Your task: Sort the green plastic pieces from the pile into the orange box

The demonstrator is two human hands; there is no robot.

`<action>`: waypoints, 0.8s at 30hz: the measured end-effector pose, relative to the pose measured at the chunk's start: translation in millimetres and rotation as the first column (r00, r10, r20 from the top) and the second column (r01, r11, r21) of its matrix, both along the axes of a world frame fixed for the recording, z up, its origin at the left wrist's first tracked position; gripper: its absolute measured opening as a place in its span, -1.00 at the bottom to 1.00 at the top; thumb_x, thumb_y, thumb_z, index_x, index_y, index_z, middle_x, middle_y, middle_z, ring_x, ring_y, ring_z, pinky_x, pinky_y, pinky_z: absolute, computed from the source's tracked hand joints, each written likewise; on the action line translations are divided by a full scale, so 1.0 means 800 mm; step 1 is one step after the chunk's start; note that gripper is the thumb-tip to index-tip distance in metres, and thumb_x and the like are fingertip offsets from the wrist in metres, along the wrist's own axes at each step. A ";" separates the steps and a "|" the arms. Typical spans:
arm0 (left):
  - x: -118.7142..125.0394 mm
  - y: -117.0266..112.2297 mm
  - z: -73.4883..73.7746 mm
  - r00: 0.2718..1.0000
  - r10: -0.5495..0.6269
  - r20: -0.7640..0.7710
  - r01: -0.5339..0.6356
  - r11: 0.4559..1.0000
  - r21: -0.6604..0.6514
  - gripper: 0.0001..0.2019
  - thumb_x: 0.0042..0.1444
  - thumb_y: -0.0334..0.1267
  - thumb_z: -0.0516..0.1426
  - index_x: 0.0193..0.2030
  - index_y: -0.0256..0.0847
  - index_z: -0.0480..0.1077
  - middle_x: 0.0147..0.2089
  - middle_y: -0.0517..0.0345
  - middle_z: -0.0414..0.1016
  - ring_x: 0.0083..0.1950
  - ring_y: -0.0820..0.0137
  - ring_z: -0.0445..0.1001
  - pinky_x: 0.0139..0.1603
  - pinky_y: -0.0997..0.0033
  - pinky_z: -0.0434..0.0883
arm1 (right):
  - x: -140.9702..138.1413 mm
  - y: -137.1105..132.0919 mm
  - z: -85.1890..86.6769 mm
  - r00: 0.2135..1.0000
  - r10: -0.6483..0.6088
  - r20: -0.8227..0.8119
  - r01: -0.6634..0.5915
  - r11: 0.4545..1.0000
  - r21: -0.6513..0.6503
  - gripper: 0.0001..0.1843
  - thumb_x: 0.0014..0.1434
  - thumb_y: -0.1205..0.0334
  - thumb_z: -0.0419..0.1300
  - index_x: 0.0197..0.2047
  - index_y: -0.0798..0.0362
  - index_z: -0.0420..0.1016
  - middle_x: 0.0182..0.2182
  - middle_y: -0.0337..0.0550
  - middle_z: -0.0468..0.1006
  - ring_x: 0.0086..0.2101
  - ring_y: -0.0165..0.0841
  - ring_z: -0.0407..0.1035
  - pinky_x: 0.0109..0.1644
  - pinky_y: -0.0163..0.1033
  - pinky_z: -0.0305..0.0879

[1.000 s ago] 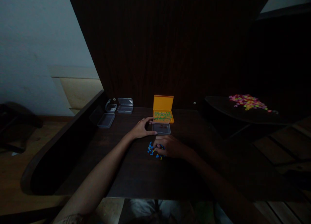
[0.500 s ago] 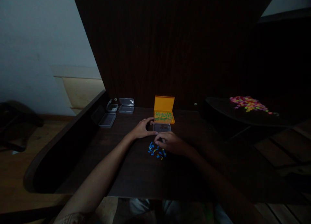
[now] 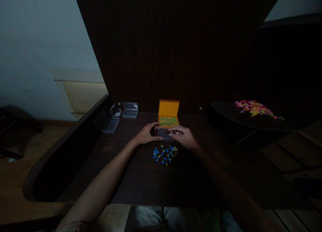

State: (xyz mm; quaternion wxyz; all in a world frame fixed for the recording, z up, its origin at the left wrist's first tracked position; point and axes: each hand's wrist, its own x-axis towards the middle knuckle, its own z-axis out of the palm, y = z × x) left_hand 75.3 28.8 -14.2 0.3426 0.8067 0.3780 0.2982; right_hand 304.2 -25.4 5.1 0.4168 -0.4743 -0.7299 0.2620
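A small clear plastic box (image 3: 164,133) lies on the dark wooden table (image 3: 141,178) in front of an open orange box (image 3: 168,116) filled with green pieces. My left hand (image 3: 147,134) rests against the clear box's left edge, fingers curved round it. My right hand (image 3: 183,136) hovers over the box's right side, fingertips pinched together above it; what they hold is too small to see. A loose heap of small blue and yellow pieces (image 3: 164,154) lies just in front of both hands.
Three empty clear boxes (image 3: 110,125) (image 3: 130,110) (image 3: 115,111) sit at the table's far left. A pile of pink and yellow pieces (image 3: 254,107) lies on a dark round surface to the right. A dark panel rises behind the table.
My right hand has lifted off the blue and yellow heap and moved up to the clear box. The heap now shows fully. The left hand has stayed put.
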 end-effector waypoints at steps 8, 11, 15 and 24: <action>-0.001 -0.001 0.000 1.000 0.009 -0.018 -0.009 1.000 0.013 -0.20 -0.15 0.00 0.37 0.24 -0.15 0.25 0.05 0.01 0.49 0.08 0.16 0.45 0.15 0.12 0.37 | 0.008 0.012 -0.013 0.998 -0.049 -0.042 0.049 0.999 -0.013 -0.72 0.09 0.07 0.23 -0.26 0.11 0.60 -0.38 -0.11 0.55 -0.59 -0.48 0.21 -0.54 -0.34 0.13; -0.001 0.000 -0.002 1.000 0.011 -0.004 -0.011 1.000 0.017 -0.19 -0.15 -0.01 0.37 0.24 -0.16 0.25 0.04 0.02 0.50 0.06 0.17 0.47 0.14 0.13 0.38 | 0.007 0.014 -0.014 0.997 -0.051 -0.057 0.049 0.999 -0.022 -0.73 0.10 0.08 0.22 -0.27 0.11 0.57 -0.42 -0.15 0.53 -0.59 -0.47 0.22 -0.53 -0.34 0.14; 0.000 0.000 -0.004 1.000 0.006 0.009 -0.006 1.000 0.004 -0.17 -0.16 -0.03 0.38 0.25 -0.21 0.24 0.05 -0.01 0.49 0.05 0.17 0.47 0.14 0.14 0.38 | 0.004 0.015 -0.015 0.996 -0.058 -0.067 0.055 0.998 -0.043 -0.74 0.12 0.08 0.18 -0.28 0.11 0.54 -0.45 -0.19 0.50 -0.60 -0.48 0.22 -0.54 -0.34 0.16; 0.000 0.000 -0.002 1.000 0.005 0.004 -0.005 1.000 0.006 -0.19 -0.16 -0.01 0.38 0.24 -0.17 0.26 0.05 0.00 0.50 0.07 0.15 0.46 0.15 0.12 0.38 | 0.001 0.010 -0.012 0.995 -0.058 0.081 0.055 0.998 0.042 -0.81 0.15 0.18 0.17 -0.27 0.09 0.55 -0.40 -0.17 0.52 -0.57 -0.47 0.22 -0.45 -0.34 0.19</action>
